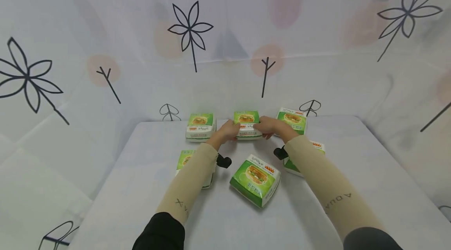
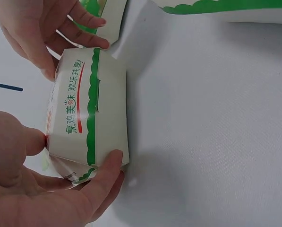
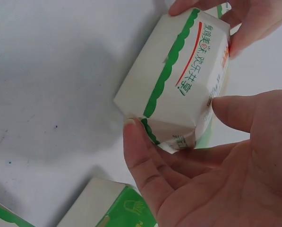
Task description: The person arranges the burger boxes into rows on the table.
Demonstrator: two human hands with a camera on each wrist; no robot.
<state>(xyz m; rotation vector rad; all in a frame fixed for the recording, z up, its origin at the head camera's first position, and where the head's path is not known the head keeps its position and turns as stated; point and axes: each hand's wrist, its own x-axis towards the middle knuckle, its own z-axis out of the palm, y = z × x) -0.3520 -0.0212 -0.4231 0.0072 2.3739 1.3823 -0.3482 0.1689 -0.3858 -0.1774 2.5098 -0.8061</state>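
A green and white burger box (image 1: 246, 119) at the back middle of the table is between both hands. My left hand (image 1: 227, 130) grips its left end, the thumb at the upper edge and the fingers low along the side, as the left wrist view shows on the box (image 2: 79, 109). At the right end my right hand (image 1: 274, 126) holds it the same way; in the right wrist view the thumb (image 3: 233, 111) lies against the upper edge of the box (image 3: 171, 71). Printed lettering and a green scalloped band face the near side.
Similar boxes stand around: one back left (image 1: 200, 128), one back right (image 1: 293, 120), one front middle (image 1: 255, 179) turned askew. The left forearm partly covers another box (image 1: 184, 158), the right forearm one more (image 1: 292, 167). A patterned cloth (image 1: 225, 81) hangs behind the white table (image 1: 141, 187).
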